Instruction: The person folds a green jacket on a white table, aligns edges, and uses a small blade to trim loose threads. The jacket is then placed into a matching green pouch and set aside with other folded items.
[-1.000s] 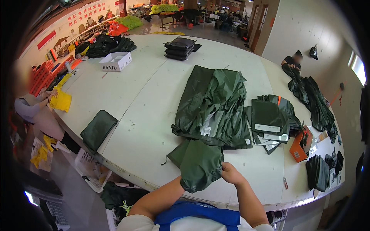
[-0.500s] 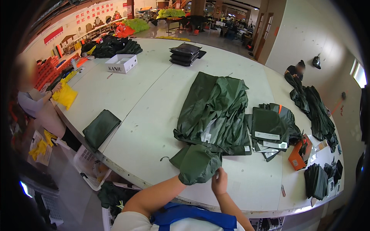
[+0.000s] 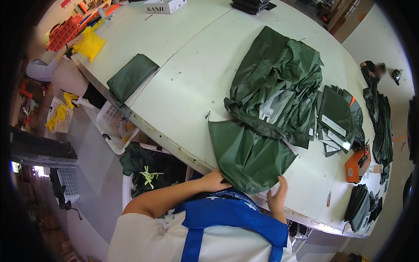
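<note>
A dark green raincoat (image 3: pixel 279 74) of thin, shiny cloth lies crumpled on the table in front of me, with a pale label on it. Its hood (image 3: pixel 251 153) is spread toward me, the near edge hanging at the table's rim. At the hood's near left edge my left hand (image 3: pixel 215 181) is closed on the cloth, its fingertips partly hidden by it. My right hand (image 3: pixel 277 195) is at the hood's near right edge, fingertips touching the cloth and thumb apart from the fingers. A thin dark cord end (image 3: pixel 207 115) sticks out beside the hood's left corner.
Folded green packets (image 3: pixel 336 113) lie to the right, near an orange box (image 3: pixel 357 166) and dark folded bundles (image 3: pixel 358 203). A folded green piece (image 3: pixel 133 78) rests at the left edge. White baskets (image 3: pixel 114 126) stand below. One person handles yellow cloth (image 3: pixel 89 43); another sits far right.
My left hand has come out of the hood, which now lies flattened. Both hands have moved to its near edge. The view has tilted down and turned.
</note>
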{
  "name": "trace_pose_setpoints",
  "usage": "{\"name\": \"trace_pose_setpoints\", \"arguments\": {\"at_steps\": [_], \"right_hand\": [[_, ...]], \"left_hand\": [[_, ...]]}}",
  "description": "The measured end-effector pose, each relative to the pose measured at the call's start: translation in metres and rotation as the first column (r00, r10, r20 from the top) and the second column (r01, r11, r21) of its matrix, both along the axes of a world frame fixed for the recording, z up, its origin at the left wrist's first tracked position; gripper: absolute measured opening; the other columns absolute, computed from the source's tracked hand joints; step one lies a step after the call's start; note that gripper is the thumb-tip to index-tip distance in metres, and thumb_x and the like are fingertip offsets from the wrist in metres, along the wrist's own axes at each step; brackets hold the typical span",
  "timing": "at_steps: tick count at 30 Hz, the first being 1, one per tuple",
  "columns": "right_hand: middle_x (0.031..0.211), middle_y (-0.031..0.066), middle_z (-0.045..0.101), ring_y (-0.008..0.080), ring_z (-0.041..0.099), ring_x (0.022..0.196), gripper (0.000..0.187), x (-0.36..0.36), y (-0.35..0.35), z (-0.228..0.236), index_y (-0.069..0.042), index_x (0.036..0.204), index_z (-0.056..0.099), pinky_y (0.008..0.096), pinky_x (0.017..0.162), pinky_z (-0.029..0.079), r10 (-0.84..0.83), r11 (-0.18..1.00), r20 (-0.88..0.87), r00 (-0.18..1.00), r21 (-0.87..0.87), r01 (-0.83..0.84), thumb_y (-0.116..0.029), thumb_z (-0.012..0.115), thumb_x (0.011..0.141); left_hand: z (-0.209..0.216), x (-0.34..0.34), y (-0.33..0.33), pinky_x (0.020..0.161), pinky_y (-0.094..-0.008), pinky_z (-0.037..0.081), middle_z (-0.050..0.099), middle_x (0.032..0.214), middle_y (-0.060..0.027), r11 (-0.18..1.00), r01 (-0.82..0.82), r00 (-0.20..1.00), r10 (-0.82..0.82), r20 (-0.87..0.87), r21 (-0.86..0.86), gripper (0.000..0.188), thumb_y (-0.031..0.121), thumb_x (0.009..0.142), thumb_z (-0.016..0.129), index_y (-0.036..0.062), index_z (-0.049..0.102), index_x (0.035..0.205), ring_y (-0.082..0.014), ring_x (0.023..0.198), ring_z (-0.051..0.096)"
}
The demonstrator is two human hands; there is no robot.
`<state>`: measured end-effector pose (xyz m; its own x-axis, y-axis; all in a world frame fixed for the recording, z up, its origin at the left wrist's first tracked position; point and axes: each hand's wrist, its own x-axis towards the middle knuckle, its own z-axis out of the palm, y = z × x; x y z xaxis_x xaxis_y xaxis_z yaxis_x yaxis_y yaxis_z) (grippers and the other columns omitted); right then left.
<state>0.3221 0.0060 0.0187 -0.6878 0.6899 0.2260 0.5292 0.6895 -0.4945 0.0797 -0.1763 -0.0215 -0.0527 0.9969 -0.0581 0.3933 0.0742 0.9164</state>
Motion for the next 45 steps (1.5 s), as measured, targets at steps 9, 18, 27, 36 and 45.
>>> {"name": "trace_pose_setpoints", "arguments": {"at_steps": [9,18,27,36,45], "right_hand": [[0.117,0.0157,0.057,0.0327,0.052,0.112,0.036,-0.027,0.033,-0.030,-0.003,0.113,0.058,0.0399,0.098,0.040,-0.208,0.976,-0.196,0.958,0.024,0.216,0.003,0.056,0.077],[0.105,0.0082,0.064,0.0177,0.057,0.099,0.023,0.008,0.082,-0.019,0.000,0.093,0.064,0.0314,0.090,0.044,-0.485,0.641,-0.392,0.782,-0.768,0.013,0.010,0.050,0.077],[0.105,0.0129,0.058,0.0321,0.053,0.103,0.045,-0.057,0.020,0.061,-0.009,0.108,0.059,0.0458,0.092,0.040,0.254,0.955,0.034,0.967,-0.168,-0.245,-0.022,0.077,0.069],[0.085,0.0127,0.060,0.0333,0.059,0.087,0.020,-0.046,-0.005,0.045,-0.006,0.087,0.063,0.0399,0.075,0.048,0.661,0.668,0.114,0.742,-0.539,-0.512,-0.012,0.069,0.069],[0.113,0.0100,0.055,0.0285,0.046,0.115,0.053,-0.027,-0.022,0.020,-0.016,0.121,0.058,0.0455,0.097,0.036,0.500,0.779,0.198,0.843,-0.528,-0.338,-0.025,0.075,0.072]], "left_hand": [[0.005,-0.041,-0.017,0.088,-0.0445,0.044,0.056,0.109,-0.0176,0.784,-0.594,0.705,0.615,-0.352,0.180,0.045,0.010,0.070,0.073,0.0055,0.050,0.108,-0.0369,0.104,0.052],[0.018,-0.114,0.029,0.084,-0.0424,0.045,0.062,0.093,-0.0069,0.902,-0.031,0.861,0.242,-0.447,0.430,0.012,0.004,0.070,0.065,0.0072,0.064,0.081,-0.0317,0.100,0.055],[0.002,-0.134,0.042,0.075,-0.0399,0.044,0.056,0.073,-0.0123,0.996,0.045,0.942,-0.069,-0.329,-0.080,0.031,0.026,0.090,0.058,0.0021,0.060,0.071,-0.0319,0.080,0.053],[0.031,-0.164,0.037,0.061,-0.0408,0.040,0.050,0.062,-0.0154,0.973,-0.151,0.923,0.076,-0.377,-0.175,0.041,0.029,0.086,0.062,-0.0009,0.054,0.059,-0.0315,0.066,0.052],[0.014,-0.071,0.019,0.098,-0.0455,0.035,0.054,0.118,-0.0123,0.934,-0.301,0.829,0.356,-0.432,0.193,0.050,0.040,0.076,0.072,0.0103,0.057,0.113,-0.0308,0.118,0.044]]}}
